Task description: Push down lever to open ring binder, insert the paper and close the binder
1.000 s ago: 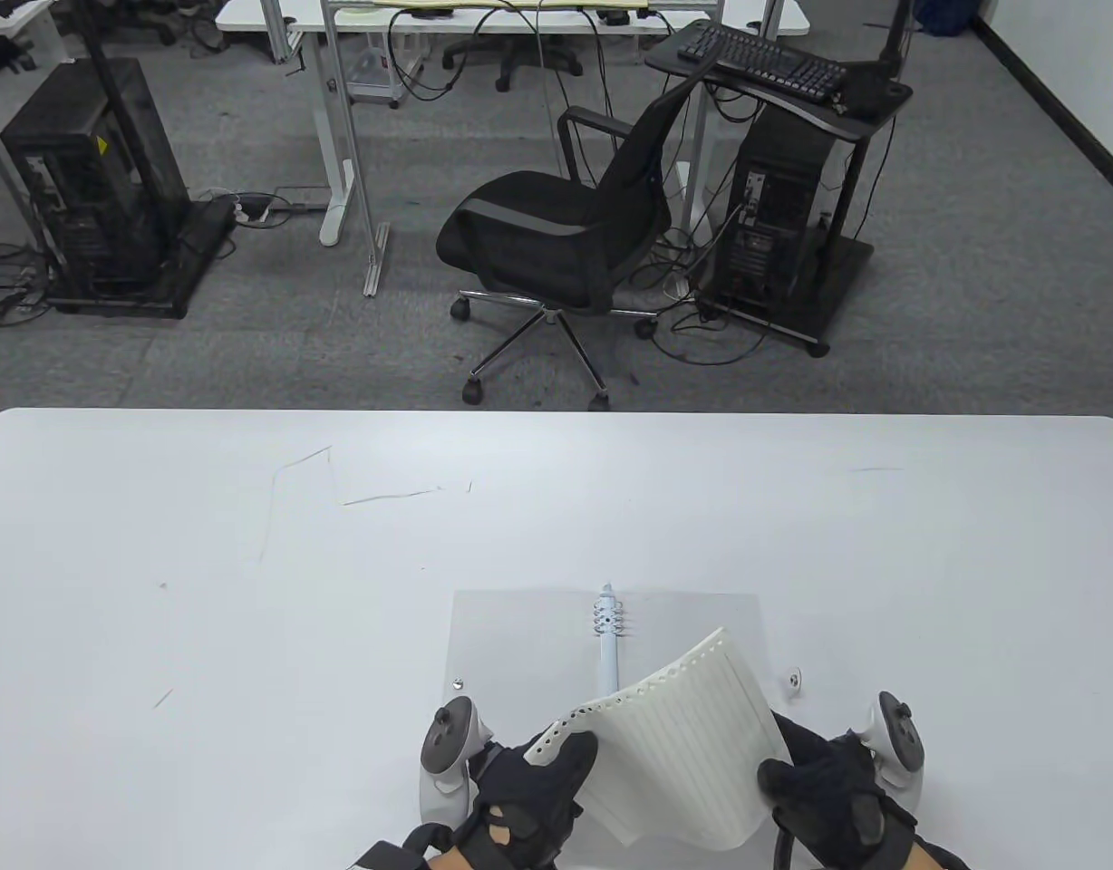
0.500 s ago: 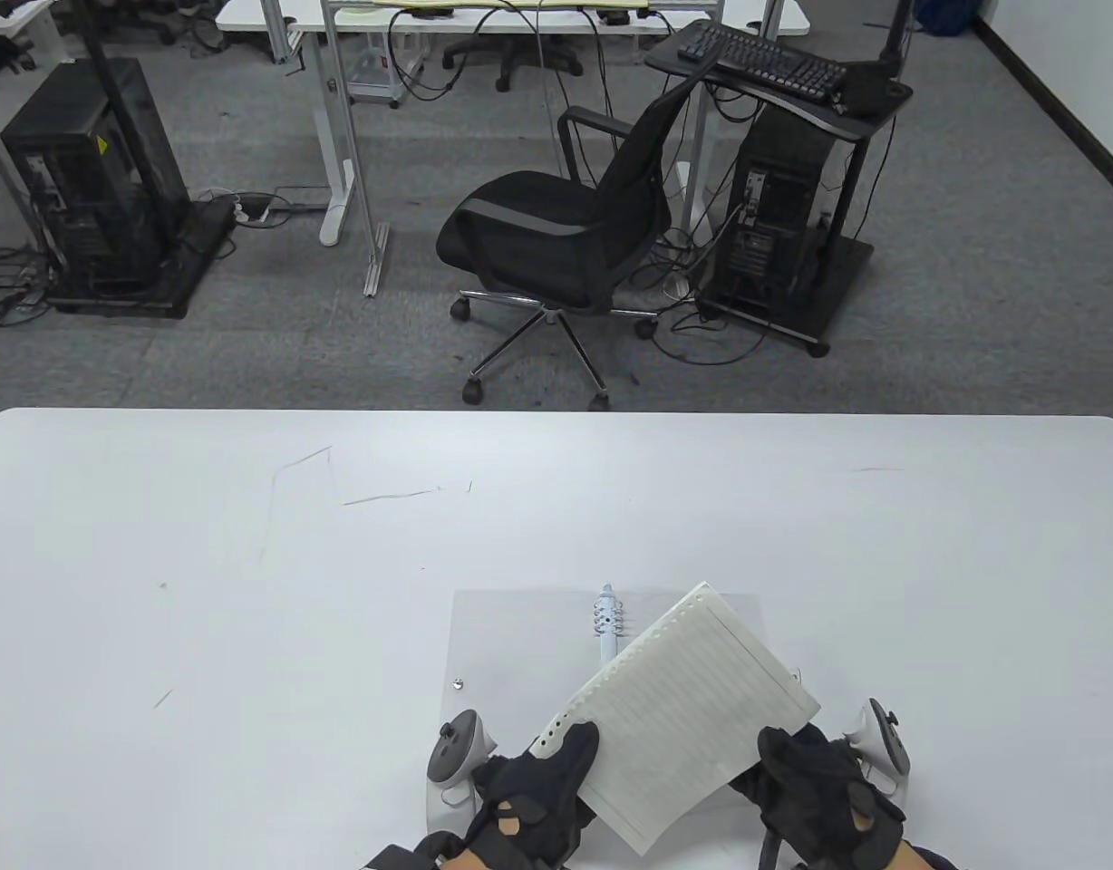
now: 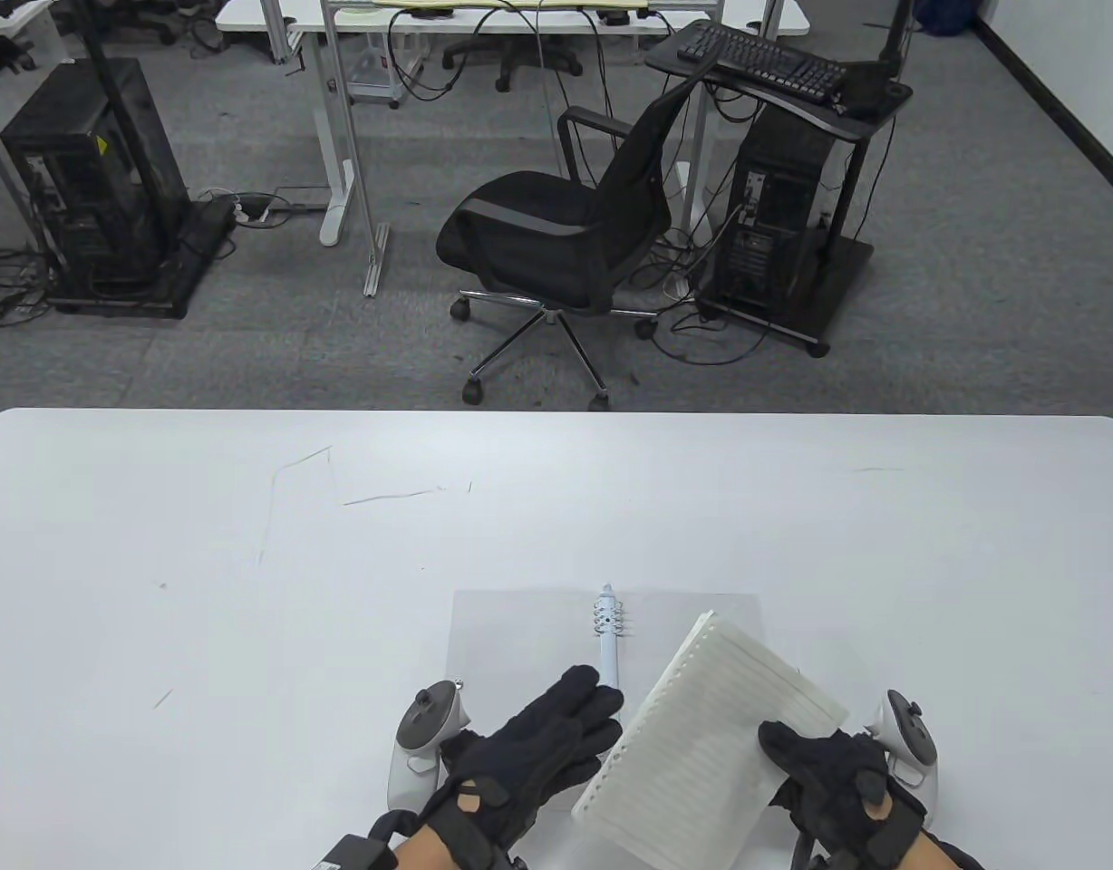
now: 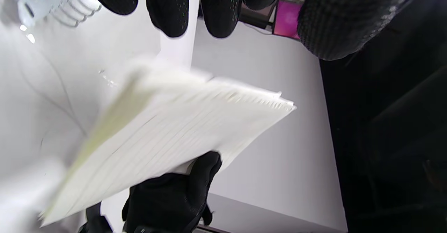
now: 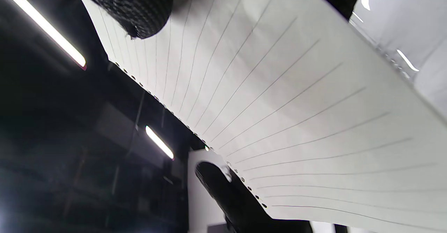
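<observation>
While the white table (image 3: 248, 562) spreads wide, a black office chair (image 3: 556, 245) stands on the carpet at twelve o'clock beyond it. Near the table's six o'clock edge lies the open ring binder (image 3: 520, 634), its ring mechanism (image 3: 608, 625) running down the middle. Tilted above the binder's three o'clock half is the stack of lined, punched paper (image 3: 701, 734), gripped at its near corner by the right hand (image 3: 828, 779). At nine o'clock of the paper, the left hand (image 3: 538, 734) lies flat, fingers spread and straight, reaching toward the mechanism.
</observation>
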The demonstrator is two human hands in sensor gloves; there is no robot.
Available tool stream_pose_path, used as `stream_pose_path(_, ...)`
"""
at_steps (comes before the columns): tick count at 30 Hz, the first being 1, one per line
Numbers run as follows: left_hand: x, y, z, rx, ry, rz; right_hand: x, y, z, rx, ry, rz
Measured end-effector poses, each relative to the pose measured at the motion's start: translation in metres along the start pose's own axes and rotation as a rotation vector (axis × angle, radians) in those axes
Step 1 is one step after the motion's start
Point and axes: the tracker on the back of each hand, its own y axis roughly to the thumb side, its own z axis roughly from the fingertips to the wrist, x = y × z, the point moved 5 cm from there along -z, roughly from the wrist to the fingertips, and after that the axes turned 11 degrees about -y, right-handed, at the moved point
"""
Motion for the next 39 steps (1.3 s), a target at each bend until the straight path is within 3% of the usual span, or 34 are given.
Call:
stream_pose_path(3,0.005,-0.001,-0.002,-0.016,-0.047,0.004,-0.014,-0.003,0.0,-0.017,0.08,0.039)
stream_pose_path(6,0.025,-0.009,-0.01,-0.075,-0.225,-0.031,-0.029,-0.009,0.001,-0.045,0.145,0.076)
stream_pose_path(11,0.05,-0.019,-0.024,-0.058,-0.295,-0.012,-0.041,-0.016,0.002,-0.077,0.19,0.165)
stream_pose_path(17,0.048,-0.021,-0.023,-0.02,-0.138,-0.049,-0.037,-0.018,0.002,-0.098,0.135,0.171)
stream_pose_path(24,0.048,-0.012,-0.021,0.123,-0.116,0.059,-0.038,-0.024,0.0,-0.094,0.083,0.169)
stream_pose_path(28,0.046,-0.019,-0.022,0.093,-0.104,0.093,-0.033,-0.025,-0.003,-0.059,-0.007,0.194)
stream_pose_path(30,0.037,-0.022,-0.017,0.023,-0.009,0.037,-0.026,-0.022,-0.004,-0.049,-0.046,0.235)
stream_pose_path(34,0.015,-0.01,-0.006,0.021,0.09,-0.032,-0.011,-0.016,-0.001,-0.087,-0.071,0.237)
stream_pose_path(37,-0.01,0.008,0.007,-0.033,0.203,-0.221,0.006,-0.013,0.002,-0.121,-0.119,0.26)
stream_pose_path(39,-0.025,0.015,0.015,-0.136,0.258,-0.381,0.016,-0.014,0.005,-0.157,-0.149,0.265)
